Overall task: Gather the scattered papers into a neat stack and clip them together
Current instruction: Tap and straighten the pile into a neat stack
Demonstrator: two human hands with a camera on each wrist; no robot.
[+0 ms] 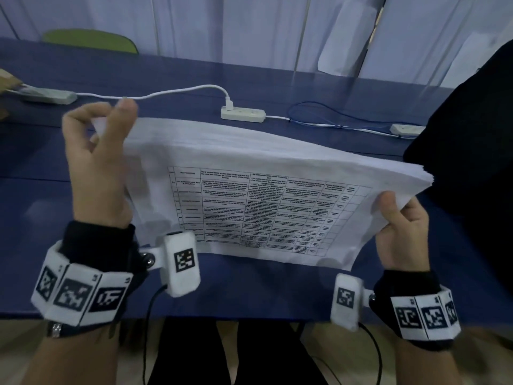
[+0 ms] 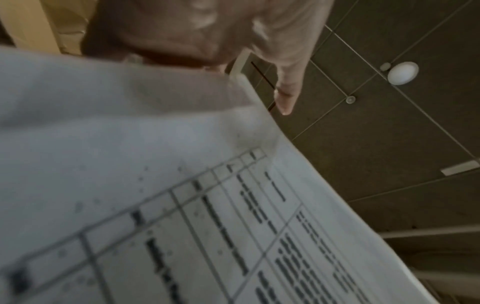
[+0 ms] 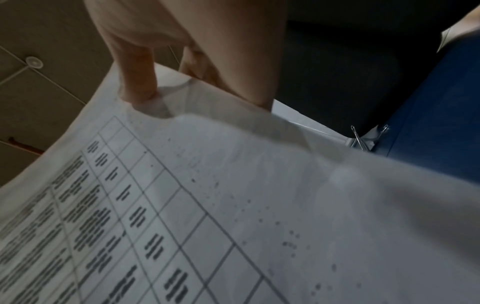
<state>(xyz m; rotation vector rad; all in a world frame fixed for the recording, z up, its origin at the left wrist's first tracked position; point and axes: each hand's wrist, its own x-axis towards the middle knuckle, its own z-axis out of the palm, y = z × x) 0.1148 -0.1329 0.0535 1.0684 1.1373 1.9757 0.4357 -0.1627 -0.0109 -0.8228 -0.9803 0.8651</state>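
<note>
A stack of white papers (image 1: 249,173), its top sheet printed with a table, is held tilted above the blue table (image 1: 41,157). My left hand (image 1: 111,126) grips the stack's upper left corner, fingers curled round the edge. My right hand (image 1: 394,215) pinches the right edge, thumb on the printed face and fingers hidden behind. The left wrist view shows the printed sheet (image 2: 155,195) up close with one finger (image 2: 285,92) pointing past its edge. The right wrist view shows my thumb (image 3: 137,82) pressing the sheet (image 3: 233,205). Beyond the sheet's edge lies a binder clip (image 3: 361,137) with silver wire handles.
A white power strip (image 1: 243,113) with a plugged cable lies behind the papers. Another strip (image 1: 47,95) sits far left and a third (image 1: 406,130) far right, beside a looped blue cable (image 1: 333,115). A large black shape (image 1: 472,162) fills the right side. A green chair (image 1: 88,40) stands behind the table.
</note>
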